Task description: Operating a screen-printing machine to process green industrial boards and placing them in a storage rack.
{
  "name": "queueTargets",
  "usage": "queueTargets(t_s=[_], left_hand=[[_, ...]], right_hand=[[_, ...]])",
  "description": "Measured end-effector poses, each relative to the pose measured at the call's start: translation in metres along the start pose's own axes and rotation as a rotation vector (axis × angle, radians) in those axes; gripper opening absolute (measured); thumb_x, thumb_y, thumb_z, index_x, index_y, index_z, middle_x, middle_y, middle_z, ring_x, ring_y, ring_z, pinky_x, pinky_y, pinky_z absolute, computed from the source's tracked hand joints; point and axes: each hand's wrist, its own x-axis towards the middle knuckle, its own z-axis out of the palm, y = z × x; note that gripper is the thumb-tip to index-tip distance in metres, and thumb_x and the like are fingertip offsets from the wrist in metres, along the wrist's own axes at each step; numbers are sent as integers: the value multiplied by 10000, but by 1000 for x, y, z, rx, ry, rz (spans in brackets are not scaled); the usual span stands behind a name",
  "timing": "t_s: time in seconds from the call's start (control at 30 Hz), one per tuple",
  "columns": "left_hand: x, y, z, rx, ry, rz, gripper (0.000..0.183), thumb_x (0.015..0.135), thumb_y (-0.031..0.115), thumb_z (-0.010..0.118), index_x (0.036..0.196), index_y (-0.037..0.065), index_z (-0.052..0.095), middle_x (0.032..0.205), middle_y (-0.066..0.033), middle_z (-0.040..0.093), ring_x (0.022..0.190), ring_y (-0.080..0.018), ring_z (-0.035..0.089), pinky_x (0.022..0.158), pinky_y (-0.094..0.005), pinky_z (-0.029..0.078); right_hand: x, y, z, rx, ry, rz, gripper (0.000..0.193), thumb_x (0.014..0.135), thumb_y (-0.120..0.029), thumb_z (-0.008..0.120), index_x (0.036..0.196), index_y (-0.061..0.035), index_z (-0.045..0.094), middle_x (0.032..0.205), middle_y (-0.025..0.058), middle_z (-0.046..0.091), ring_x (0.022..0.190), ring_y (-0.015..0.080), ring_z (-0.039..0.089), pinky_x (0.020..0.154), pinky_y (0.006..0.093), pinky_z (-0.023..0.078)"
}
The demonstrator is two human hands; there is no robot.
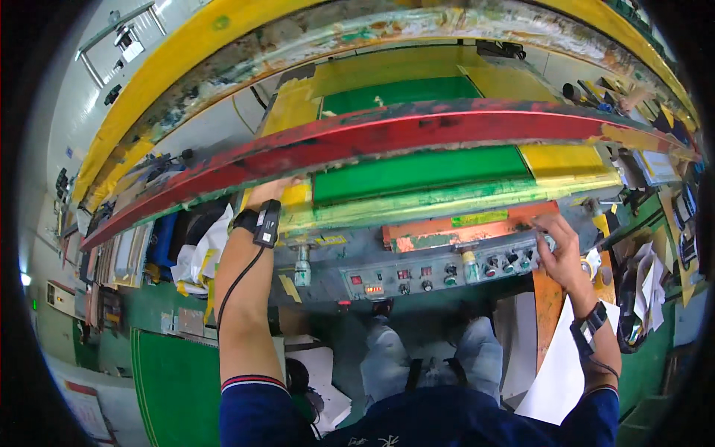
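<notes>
A flat screen frame, green in the middle with yellow taped borders, lies ahead of me under a long red bar. My left hand reaches over the frame's near left corner, its fingers mostly hidden at the red bar. At the frame's near right, my right hand is bent, thumb and fingers apart with nothing seen between them. Its fingertips are at the right end of an orange, paint-stained strip; whether they touch it I cannot tell. Below the strip sits a control panel with knobs and a lit display.
A paint-crusted yellow beam arches overhead. White sheets lie beside my right forearm on a wooden board. White bags and upright boards stand at left, crumpled papers at right. A green board is at lower left.
</notes>
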Motion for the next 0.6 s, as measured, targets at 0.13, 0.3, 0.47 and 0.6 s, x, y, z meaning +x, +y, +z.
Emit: queueTargets(t_s=[0.13, 0.3, 0.47, 0.6], left_hand=[[-11, 4, -43, -314, -124, -67, 169, 907, 193, 567, 983, 63, 644, 937, -73, 663, 818, -163, 589, 687, -291, 465], [-12, 42, -16, 129, 32, 54, 156, 910, 183, 553, 938, 54, 635, 880, -68, 642, 765, -155, 572, 652, -304, 453], [-23, 59, -7, 460, 210, 118, 157, 912, 174, 539, 893, 45, 626, 823, -64, 621, 712, -148, 555, 617, -316, 441], [-42, 95, 28, 487, 389, 170, 167, 913, 166, 528, 857, 37, 619, 778, -60, 605, 669, -142, 542, 589, -326, 431]], right_hand=[[19, 24, 0, 12, 25, 53, 256, 772, 24, 587, 1027, 0, 599, 999, 178, 600, 914, 352, 603, 769, 381, 496], [46, 55, -3, 62, 68, 123, 186, 808, 1, 588, 990, 44, 595, 928, 152, 589, 800, 263, 601, 722, 328, 480], [92, 117, 18, 261, -23, 358, 277, 867, -130, 589, 1100, 20, 602, 1073, 117, 617, 955, 242, 603, 835, 353, 481], [137, 256, 52, 1222, 16, 385, 455, 934, -324, 536, 1281, -30, 515, 1194, 111, 597, 1133, 201, 521, 959, 353, 423]])
